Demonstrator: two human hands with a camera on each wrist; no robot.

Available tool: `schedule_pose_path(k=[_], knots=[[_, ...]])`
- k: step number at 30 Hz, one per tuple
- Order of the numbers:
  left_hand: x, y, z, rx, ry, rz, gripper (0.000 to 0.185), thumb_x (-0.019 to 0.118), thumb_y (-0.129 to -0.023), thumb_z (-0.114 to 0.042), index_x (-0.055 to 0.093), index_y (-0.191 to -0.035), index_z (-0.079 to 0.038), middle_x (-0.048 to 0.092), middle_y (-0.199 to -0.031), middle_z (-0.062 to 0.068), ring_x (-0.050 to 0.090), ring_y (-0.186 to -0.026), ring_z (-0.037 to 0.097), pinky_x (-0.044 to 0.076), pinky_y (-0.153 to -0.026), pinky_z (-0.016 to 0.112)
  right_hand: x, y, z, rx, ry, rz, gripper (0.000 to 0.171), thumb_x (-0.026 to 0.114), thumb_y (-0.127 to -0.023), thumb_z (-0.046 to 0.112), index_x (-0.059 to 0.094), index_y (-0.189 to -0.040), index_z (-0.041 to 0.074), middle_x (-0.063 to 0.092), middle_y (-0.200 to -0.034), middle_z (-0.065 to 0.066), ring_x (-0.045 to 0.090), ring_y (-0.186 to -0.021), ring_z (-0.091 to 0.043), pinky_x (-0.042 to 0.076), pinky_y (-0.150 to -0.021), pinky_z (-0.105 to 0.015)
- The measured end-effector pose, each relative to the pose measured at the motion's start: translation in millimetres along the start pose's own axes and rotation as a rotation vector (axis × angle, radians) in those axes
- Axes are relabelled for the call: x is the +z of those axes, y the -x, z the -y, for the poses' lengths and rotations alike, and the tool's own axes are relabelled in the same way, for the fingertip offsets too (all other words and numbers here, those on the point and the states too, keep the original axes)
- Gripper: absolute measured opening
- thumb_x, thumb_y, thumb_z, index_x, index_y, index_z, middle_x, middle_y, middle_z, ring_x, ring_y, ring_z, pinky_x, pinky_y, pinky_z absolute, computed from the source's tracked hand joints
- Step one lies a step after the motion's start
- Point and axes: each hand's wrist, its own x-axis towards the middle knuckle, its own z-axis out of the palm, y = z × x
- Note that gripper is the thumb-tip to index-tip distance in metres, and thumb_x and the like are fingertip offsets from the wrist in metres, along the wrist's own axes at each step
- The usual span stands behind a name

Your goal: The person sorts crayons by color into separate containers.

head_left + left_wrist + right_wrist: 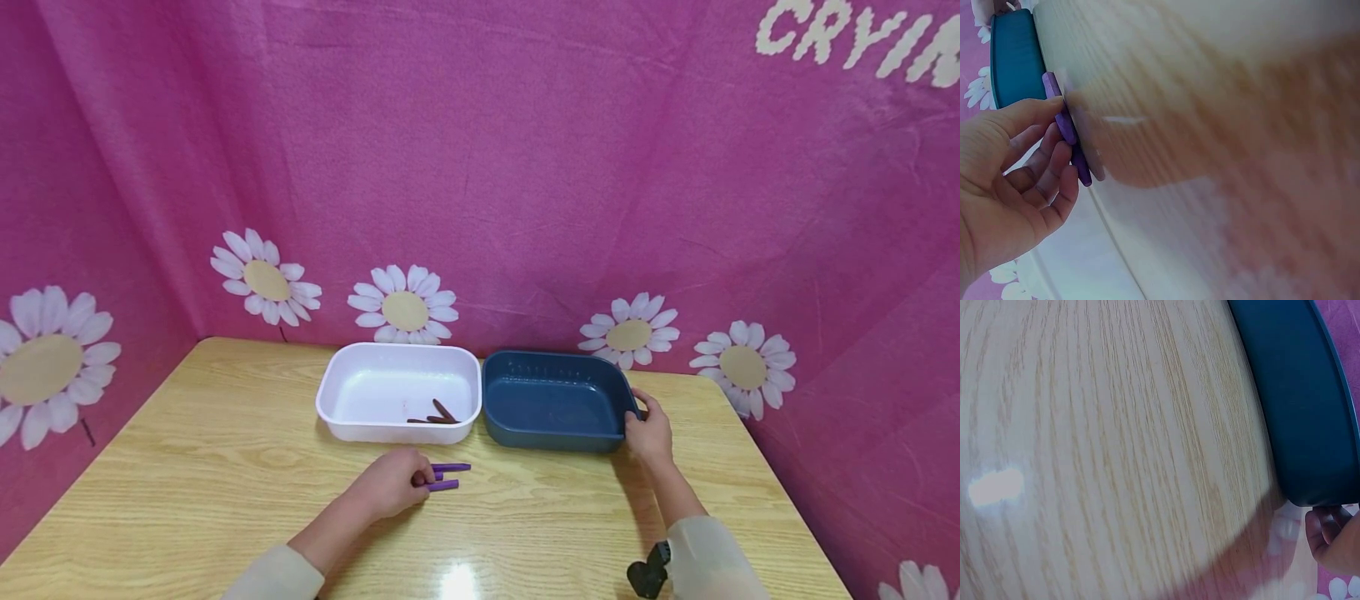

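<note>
— Fingers first: what do we hold?
— Our left hand [390,486] pinches two purple sticks [448,477] low on the counter [225,450], at six o'clock of the white tub [330,400].
— And the right?
— Our right hand [649,435] curls round the blue tub [555,433] at its three o'clock rim, probably steadying it.

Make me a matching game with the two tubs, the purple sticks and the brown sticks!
Things:
1. white tub
2. blue tub
3. purple sticks
4. brown sticks

Places:
A. inside the white tub
B. held at its edge by the right hand
C. on the table under the left hand
D. left of the blue tub

Pairs: 1-D, 2-B, 3-C, 4-A
</note>
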Motion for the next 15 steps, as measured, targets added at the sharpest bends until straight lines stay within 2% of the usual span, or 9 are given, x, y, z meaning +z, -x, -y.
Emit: schedule_pose_path(k=[6,11,15], knots=[[-3.0,0.5,-1.0,-0.006,-0.034,-0.005,0.007,0.070,-0.074,-0.005,0.071,-0.080,-0.008,0.059,-0.073,-0.003,0.051,-0.068,0.010,0.044,-0.065,0.027,1.2,0.1,3.5,0.001,-0.001,0.011,0.047,0.039,-0.093,0.006,0.037,-0.140,0.002,0.048,-0.127,-0.034,0.050,-0.117,-0.041,0.043,-0.092,-0.047],[-5.9,0.1,-2.3,0.003,-0.072,0.021,0.005,0.069,-0.075,-0.005,0.070,-0.079,-0.008,0.059,-0.071,-0.005,0.049,-0.067,0.009,0.044,-0.065,0.026,0.4,1.5,4.9,0.016,0.006,0.033,0.048,0.038,-0.094,0.008,0.035,-0.142,0.003,0.048,-0.128,-0.033,0.049,-0.118,-0.041,0.043,-0.092,-0.048],[-7.4,-0.1,-3.8,0.020,-0.059,0.039,0.004,0.068,-0.074,-0.005,0.069,-0.078,-0.007,0.058,-0.070,-0.004,0.048,-0.066,0.009,0.043,-0.064,0.025,-0.7,2.9,3.6,0.030,0.019,0.027,0.048,0.038,-0.094,0.009,0.035,-0.142,0.004,0.049,-0.127,-0.033,0.049,-0.115,-0.040,0.044,-0.089,-0.046]])
